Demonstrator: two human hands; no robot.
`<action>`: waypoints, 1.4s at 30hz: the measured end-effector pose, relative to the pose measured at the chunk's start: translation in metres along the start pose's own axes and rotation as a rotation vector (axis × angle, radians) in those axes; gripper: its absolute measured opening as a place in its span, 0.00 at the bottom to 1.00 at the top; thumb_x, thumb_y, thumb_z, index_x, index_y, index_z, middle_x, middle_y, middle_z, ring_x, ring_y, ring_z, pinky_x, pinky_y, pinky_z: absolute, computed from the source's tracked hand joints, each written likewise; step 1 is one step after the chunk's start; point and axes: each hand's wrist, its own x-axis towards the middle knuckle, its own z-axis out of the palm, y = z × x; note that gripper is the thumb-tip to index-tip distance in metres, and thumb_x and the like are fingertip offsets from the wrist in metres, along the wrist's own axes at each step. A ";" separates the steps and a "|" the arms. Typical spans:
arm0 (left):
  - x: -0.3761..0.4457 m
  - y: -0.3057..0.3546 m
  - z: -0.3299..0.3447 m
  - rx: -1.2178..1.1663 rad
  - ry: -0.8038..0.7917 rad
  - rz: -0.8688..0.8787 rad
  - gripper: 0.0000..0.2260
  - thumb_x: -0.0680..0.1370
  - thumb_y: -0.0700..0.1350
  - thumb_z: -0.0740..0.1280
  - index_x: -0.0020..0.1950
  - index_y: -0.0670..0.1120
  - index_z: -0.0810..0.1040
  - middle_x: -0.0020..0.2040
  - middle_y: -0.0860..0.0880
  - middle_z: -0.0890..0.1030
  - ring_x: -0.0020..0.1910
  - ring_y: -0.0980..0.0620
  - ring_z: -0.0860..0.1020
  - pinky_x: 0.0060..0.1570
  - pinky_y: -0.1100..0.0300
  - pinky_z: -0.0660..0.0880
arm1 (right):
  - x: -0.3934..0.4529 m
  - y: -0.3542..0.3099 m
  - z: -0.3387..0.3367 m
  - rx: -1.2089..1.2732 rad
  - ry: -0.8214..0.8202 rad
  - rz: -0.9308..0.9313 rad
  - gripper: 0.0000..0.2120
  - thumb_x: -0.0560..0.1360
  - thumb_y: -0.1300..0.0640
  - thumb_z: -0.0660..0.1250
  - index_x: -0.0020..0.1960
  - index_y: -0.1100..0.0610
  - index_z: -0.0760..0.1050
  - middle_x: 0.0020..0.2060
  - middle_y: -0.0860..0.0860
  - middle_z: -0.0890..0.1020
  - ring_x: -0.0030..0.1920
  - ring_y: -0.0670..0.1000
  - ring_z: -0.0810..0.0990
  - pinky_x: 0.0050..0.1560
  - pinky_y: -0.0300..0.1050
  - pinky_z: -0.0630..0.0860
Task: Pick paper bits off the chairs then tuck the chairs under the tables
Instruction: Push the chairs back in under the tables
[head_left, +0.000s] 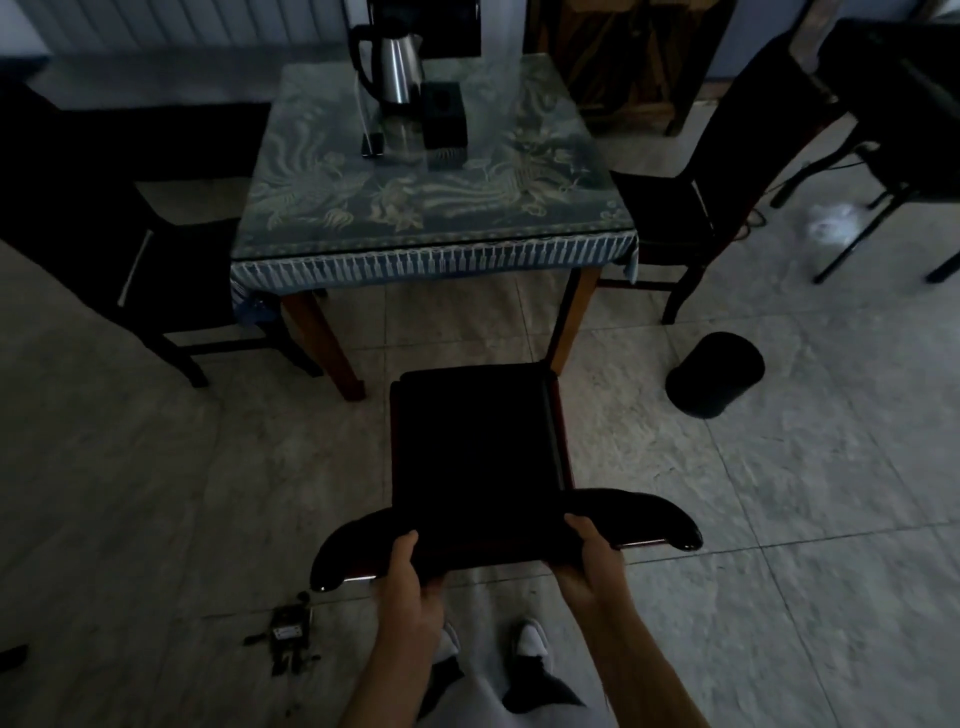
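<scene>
A dark wooden chair (475, 436) stands in front of me, its seat facing the table (431, 249) with the blue patterned cloth. The seat's front edge sits just short of the table's near legs. My left hand (410, 577) grips the chair's curved top rail left of the backrest. My right hand (589, 556) grips the same rail on the right. The seat looks bare and very dark; I see no paper bits on it.
Two more dark chairs flank the table, the left chair (156, 249) and the right chair (691, 197). A black bin (717, 374) lies on the tiled floor at right. Small debris (288, 631) lies near my feet. A kettle (392, 60) and a black box (442, 114) stand on the table.
</scene>
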 end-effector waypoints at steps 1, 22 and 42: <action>-0.002 -0.004 0.002 -0.005 -0.001 -0.002 0.20 0.78 0.40 0.66 0.70 0.42 0.71 0.60 0.41 0.78 0.52 0.44 0.78 0.45 0.51 0.75 | 0.001 -0.005 -0.001 -0.013 -0.007 0.009 0.08 0.74 0.67 0.67 0.54 0.64 0.76 0.44 0.62 0.82 0.40 0.59 0.83 0.33 0.51 0.80; 0.026 -0.011 0.012 0.069 0.029 0.017 0.17 0.74 0.45 0.70 0.62 0.45 0.77 0.59 0.42 0.80 0.51 0.45 0.80 0.48 0.50 0.77 | 0.024 -0.018 0.004 0.029 -0.203 0.155 0.09 0.74 0.64 0.64 0.53 0.61 0.77 0.43 0.58 0.84 0.41 0.56 0.84 0.37 0.49 0.82; 0.098 0.038 0.132 0.001 -0.040 0.067 0.14 0.76 0.41 0.69 0.61 0.46 0.77 0.51 0.43 0.83 0.50 0.44 0.81 0.43 0.49 0.78 | 0.102 -0.053 0.122 0.001 -0.206 0.056 0.23 0.77 0.65 0.63 0.72 0.61 0.65 0.63 0.63 0.76 0.58 0.62 0.78 0.53 0.59 0.76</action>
